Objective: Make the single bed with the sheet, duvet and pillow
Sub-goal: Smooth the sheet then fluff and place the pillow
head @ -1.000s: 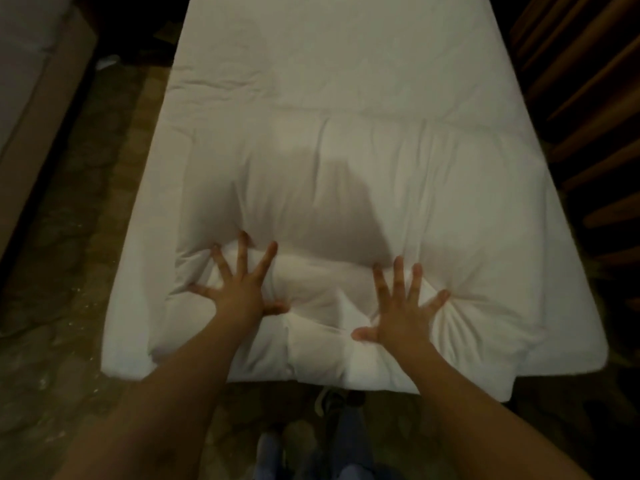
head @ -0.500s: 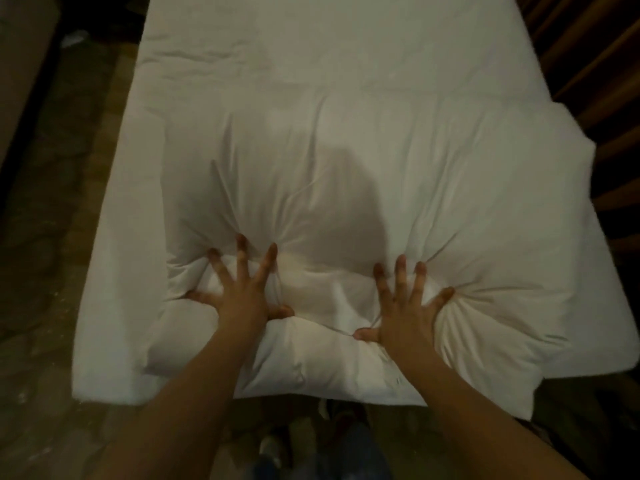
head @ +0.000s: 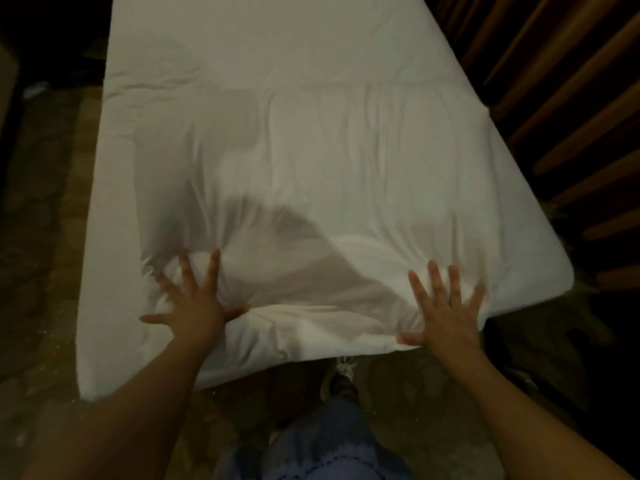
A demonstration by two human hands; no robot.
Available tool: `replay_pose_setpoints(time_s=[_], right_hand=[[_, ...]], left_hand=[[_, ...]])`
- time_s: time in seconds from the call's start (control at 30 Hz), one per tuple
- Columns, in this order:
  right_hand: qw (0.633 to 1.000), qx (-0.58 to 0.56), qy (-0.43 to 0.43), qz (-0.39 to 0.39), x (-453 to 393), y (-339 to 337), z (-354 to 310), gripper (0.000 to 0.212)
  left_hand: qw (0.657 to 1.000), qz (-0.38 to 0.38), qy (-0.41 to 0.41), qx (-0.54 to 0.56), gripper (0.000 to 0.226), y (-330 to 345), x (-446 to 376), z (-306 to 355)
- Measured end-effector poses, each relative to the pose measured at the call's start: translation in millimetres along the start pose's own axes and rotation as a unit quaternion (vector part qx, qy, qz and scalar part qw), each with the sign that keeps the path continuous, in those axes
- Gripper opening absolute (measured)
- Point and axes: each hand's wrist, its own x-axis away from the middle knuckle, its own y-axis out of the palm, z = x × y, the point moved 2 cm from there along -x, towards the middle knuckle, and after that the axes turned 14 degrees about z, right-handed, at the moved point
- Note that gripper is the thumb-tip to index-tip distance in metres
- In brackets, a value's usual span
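Observation:
A white pillow (head: 311,188) lies across the near end of the single bed, on the white sheet (head: 270,39) that covers the mattress. My left hand (head: 194,303) presses flat on the pillow's near left corner, fingers spread. On the near right corner my right hand (head: 446,310) presses down the same way. The fabric puckers around both palms. A fold line crosses the bed just beyond the pillow; I cannot tell the duvet apart from the sheet.
Wooden slats (head: 568,98) run along the bed's right side. Patterned floor (head: 38,237) lies to the left, with a pale object (head: 36,90) on it. My legs in blue trousers (head: 311,445) and a shoe (head: 341,375) stand at the bed's near end.
Both hands have slid apart, from the pillow's near middle out towards its near corners. The pillow looks flatter and more spread out.

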Motion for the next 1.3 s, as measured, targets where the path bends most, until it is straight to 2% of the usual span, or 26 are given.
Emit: replay_pose_setpoints(time_s=[0.07, 0.2, 0.33, 0.4, 0.47, 0.5, 0.57, 0.63, 0.7, 0.73, 0.8, 0.87, 0.97, 1.03, 1.17, 1.23, 1.3], right_hand=[[0.998, 0.014, 0.041, -0.046, 15.1, -10.3, 7.6, 0.135], [0.986, -0.021, 0.135, -0.091, 49.5, -34.3, 24.9, 0.133], [0.993, 0.022, 0.103, -0.048, 44.1, -62.8, 17.9, 0.125], [0.995, 0.029, 0.086, -0.033, 35.3, -68.4, 7.9, 0.123], [0.995, 0.046, 0.084, -0.003, 29.7, -69.4, 3.7, 0.117], [0.995, 0.060, 0.080, 0.009, 28.8, -68.7, 4.4, 0.111], [0.995, 0.090, 0.050, 0.011, 26.3, -63.6, 11.3, 0.098], [0.995, 0.089, 0.026, 0.033, 17.9, -66.6, 21.4, 0.098], [0.997, 0.063, 0.006, 0.050, 3.9, -71.7, 32.2, 0.101], [0.997, 0.052, 0.007, 0.060, 0.0, -69.7, 39.4, 0.095], [0.995, 0.018, -0.014, 0.101, -5.2, -69.5, 50.5, 0.083], [0.981, 0.033, -0.061, 0.179, -8.1, -87.9, 55.4, 0.070], [0.969, 0.033, -0.104, 0.220, -7.9, -98.9, 58.2, 0.063], [0.969, 0.031, -0.082, 0.230, -1.8, -90.9, 48.7, 0.058], [0.959, 0.089, -0.080, 0.256, 17.2, -65.9, 12.0, 0.018], [0.963, 0.104, -0.063, 0.243, 28.6, -55.2, 6.9, 0.034], [0.961, 0.076, -0.067, 0.258, 41.0, -46.7, -0.2, 0.082]], left_hand=[[1.000, -0.008, -0.012, 0.016, 0.105, -7.9, 11.1, 3.8], [0.999, -0.016, 0.028, 0.019, 0.096, -30.1, 33.5, 2.0], [0.986, -0.041, 0.145, -0.075, 0.120, -36.0, 58.2, 4.6], [0.978, -0.047, 0.175, -0.104, 0.134, -30.7, 63.9, 1.4], [0.970, 0.022, 0.215, -0.111, 0.150, -27.0, 70.7, -5.4], [0.965, 0.053, 0.234, -0.105, 0.150, -21.9, 72.2, -12.1], [0.955, 0.081, 0.257, -0.127, 0.131, -14.9, 65.3, -28.6], [0.955, 0.097, 0.247, -0.130, 0.122, -22.9, 46.9, -32.3], [0.944, 0.170, 0.261, -0.104, 0.107, -44.1, 26.1, -27.5], [0.936, 0.197, 0.279, -0.087, 0.097, -57.3, 16.5, -21.4], [0.913, 0.240, 0.322, -0.077, 0.068, -81.2, 2.0, -9.5], [0.895, 0.268, 0.346, -0.088, 0.047, -105.5, -10.6, -3.1], [0.890, 0.265, 0.357, -0.101, 0.056, -118.0, -16.1, -9.0], [0.903, 0.258, 0.321, -0.122, 0.057, -106.2, -7.3, -16.0], [0.944, 0.204, 0.223, -0.134, 0.061, -50.1, 28.8, -20.6], [0.936, 0.224, 0.253, -0.103, 0.075, -32.9, 43.9, -20.8], [0.909, 0.255, 0.314, -0.099, 0.100, -19.7, 54.0, -16.9]])
